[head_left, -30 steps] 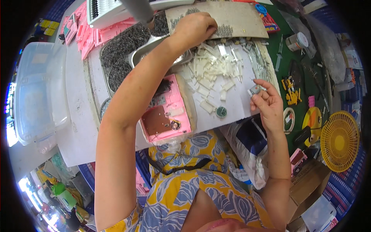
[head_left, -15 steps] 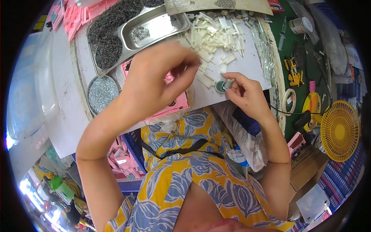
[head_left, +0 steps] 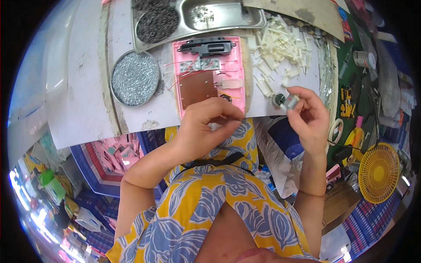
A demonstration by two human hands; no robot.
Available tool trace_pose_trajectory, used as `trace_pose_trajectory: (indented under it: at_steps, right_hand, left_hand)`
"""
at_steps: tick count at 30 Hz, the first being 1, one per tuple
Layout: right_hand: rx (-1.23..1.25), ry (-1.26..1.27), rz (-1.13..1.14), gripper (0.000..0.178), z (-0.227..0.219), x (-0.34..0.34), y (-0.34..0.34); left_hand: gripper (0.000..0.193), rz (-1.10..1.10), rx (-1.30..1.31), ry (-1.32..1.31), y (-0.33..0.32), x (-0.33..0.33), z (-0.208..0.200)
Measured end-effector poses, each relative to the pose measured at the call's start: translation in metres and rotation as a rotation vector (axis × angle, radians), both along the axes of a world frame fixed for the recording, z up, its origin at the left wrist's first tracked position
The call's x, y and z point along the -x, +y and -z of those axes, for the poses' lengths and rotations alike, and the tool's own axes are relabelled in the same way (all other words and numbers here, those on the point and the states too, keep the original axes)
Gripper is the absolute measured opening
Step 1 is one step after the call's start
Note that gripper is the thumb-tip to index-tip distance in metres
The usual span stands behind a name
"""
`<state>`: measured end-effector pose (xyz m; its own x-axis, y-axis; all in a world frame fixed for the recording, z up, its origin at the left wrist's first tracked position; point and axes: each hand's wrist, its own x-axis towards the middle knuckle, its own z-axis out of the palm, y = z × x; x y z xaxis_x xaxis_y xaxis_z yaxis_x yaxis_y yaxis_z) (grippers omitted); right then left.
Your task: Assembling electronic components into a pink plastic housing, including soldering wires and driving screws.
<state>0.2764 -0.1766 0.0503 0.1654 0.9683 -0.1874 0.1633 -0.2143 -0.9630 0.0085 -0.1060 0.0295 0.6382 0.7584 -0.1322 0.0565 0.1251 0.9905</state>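
A pink plastic casing lies on the table in front of me. It holds a black moulded part, a brown board, red wires and a translucent white piece. Over the casing's near edge is my left hand, thumb and fingertips brought together; whatever they may pinch is too small to make out. To the right, my right hand grips a small grey-white part between thumb and forefinger. Close beside that part sits a small round dark green piece.
A round tin of small silvery pieces stands left of the casing. Behind are a metal tray and dark springs. White plastic parts are heaped at right. A yellow fan stands far right.
My left hand has come down and toward me, uncovering the casing. My right hand keeps its grip on the small grey-white part. The whole view has shifted.
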Motion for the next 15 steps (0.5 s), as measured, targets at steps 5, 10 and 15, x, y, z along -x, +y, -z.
trace_pose_trajectory:
  at_steps: [5, 10, 15]
  right_hand:
    - [0.1, 0.659, -0.082, 0.048, 0.009, 0.054, 0.002]
    - [0.126, 0.701, -0.12, 0.047, 0.02, 0.06, 0.005]
    - [0.132, 0.585, -0.116, 0.046, 0.021, 0.061, 0.005]
  left_hand:
    - [0.032, -0.017, 0.158, -0.049, -0.003, -0.004, 0.002]
    - [0.035, -0.021, 0.163, -0.056, -0.002, -0.002, 0.001]
    - [0.034, -0.033, 0.145, -0.049, -0.003, -0.004, 0.003]
